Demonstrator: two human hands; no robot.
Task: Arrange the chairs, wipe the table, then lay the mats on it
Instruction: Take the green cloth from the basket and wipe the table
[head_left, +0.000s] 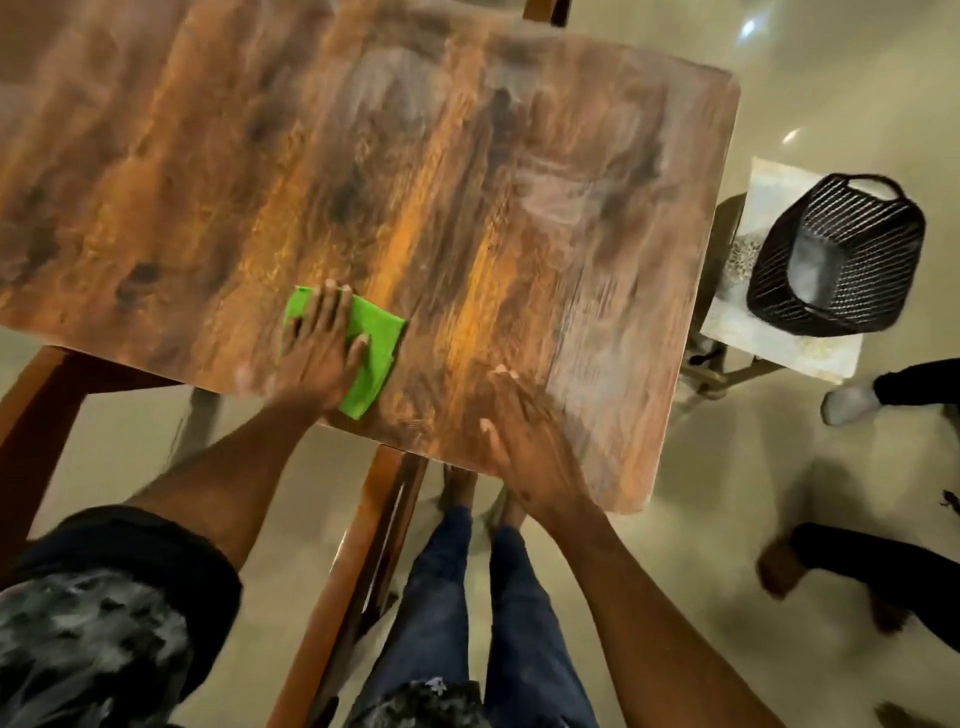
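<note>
A brown wood-grain table (467, 171) fills most of the view, with pale wipe streaks on its right half. My left hand (319, 345) presses flat on a folded green cloth (376, 340) near the table's front edge. My right hand (524, 441) lies flat and bare on the table top at the near right corner, fingers spread. A wooden chair (363, 561) stands partly under the front edge, between my left arm and my legs. No mats are in view.
A black wire basket (836, 260) sits on a small pale side table (779, 338) to the right of the table. Another person's feet (852, 402) and legs stand on the beige floor at the right. A chair part (545, 10) shows at the far edge.
</note>
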